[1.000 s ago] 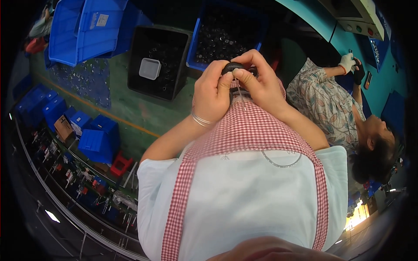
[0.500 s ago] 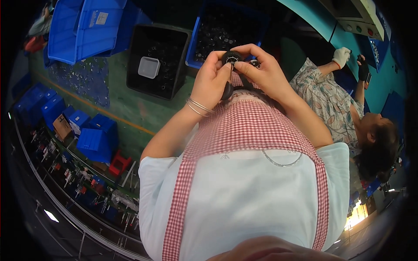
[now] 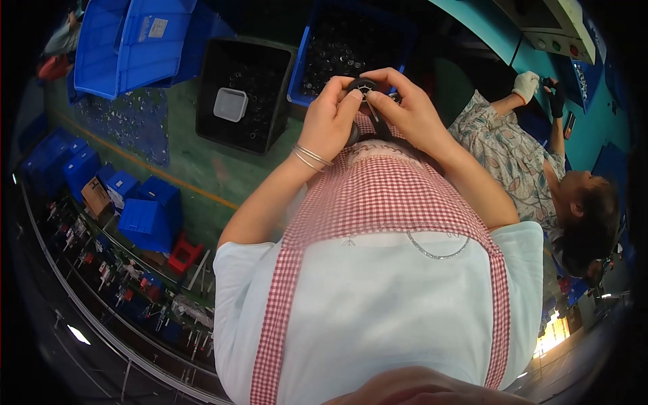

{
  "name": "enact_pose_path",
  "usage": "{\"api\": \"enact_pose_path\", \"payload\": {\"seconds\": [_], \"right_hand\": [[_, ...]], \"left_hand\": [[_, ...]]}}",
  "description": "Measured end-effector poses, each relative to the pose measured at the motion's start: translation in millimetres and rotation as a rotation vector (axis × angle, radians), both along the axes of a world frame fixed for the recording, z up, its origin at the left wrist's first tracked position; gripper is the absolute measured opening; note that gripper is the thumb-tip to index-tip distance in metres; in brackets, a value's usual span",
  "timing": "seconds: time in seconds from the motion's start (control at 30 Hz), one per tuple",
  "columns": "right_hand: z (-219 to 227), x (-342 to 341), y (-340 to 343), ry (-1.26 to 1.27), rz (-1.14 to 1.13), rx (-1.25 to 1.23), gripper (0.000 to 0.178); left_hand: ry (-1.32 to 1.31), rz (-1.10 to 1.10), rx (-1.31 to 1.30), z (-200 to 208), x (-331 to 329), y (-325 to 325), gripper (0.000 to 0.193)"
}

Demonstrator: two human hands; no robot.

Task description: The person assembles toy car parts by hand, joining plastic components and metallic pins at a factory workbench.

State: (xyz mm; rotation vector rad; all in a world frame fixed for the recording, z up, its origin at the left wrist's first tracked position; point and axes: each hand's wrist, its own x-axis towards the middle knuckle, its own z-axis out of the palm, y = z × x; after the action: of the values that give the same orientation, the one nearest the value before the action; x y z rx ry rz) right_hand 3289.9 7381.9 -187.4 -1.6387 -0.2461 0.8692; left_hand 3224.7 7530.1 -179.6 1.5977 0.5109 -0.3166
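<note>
A small black wheel (image 3: 362, 84) with a pale spoked hub is pinched between my two hands, in front of the checked apron (image 3: 378, 196). My left hand (image 3: 331, 121) is closed round its left side, thumb against the hub. From the other side my right hand (image 3: 413, 115) grips it, thumb pressed near the centre. Below the hub a thin pale strip hangs down; what it is I cannot make out. Another dark rounded piece (image 3: 353, 134) shows beside my left fingers, partly hidden.
Ahead is a blue bin (image 3: 293, 84) of small dark round parts. Left of it stands a black bin (image 3: 202, 115) with a white tray (image 3: 230, 104) inside. Blue crates (image 3: 150, 47) stack far left. On my right a co-worker (image 3: 516, 145) sits at a teal bench (image 3: 590, 145).
The wheel has tilted, and more of its spoked hub shows between my thumbs. My hands stay in nearly the same place. The co-worker's dark-gloved hand has separated from an orange-and-black object.
</note>
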Motion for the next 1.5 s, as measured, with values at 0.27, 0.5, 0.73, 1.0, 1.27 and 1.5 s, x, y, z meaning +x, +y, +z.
{"api": "enact_pose_path", "payload": {"seconds": [0.27, 0.5, 0.73, 1.0, 1.27, 1.5], "right_hand": [[8.5, -12.3, 2.5, -0.428, 0.054, -0.128, 0.017], [4.3, -11.9, 1.8, -0.424, -0.021, 0.009, 0.024], [9.1, -15.0, 3.7, -0.210, -0.005, 0.054, 0.037], [-5.8, -28.0, 6.7, -0.269, -0.020, 0.013, 0.042], [2.3, -37.8, -13.4, -0.300, 0.199, -0.119, 0.053], [31.5, -51.1, -28.4, -0.553, 0.081, -0.042, 0.030]], "left_hand": [[-0.066, -0.048, -0.014, -9.1, -10.1, -1.2, 0.019], [-0.205, 0.118, 0.110, -4.9, -15.1, -16.8, 0.018], [-0.176, 0.128, 0.034, -0.7, -17.1, -8.8, 0.020], [-0.019, 0.205, -0.329, -1.7, -18.4, 0.5, 0.024], [0.161, 0.212, -0.938, -9.9, -51.6, 11.6, 0.037], [0.030, 0.064, -0.721, -6.0, -80.5, 11.9, 0.036]]}}
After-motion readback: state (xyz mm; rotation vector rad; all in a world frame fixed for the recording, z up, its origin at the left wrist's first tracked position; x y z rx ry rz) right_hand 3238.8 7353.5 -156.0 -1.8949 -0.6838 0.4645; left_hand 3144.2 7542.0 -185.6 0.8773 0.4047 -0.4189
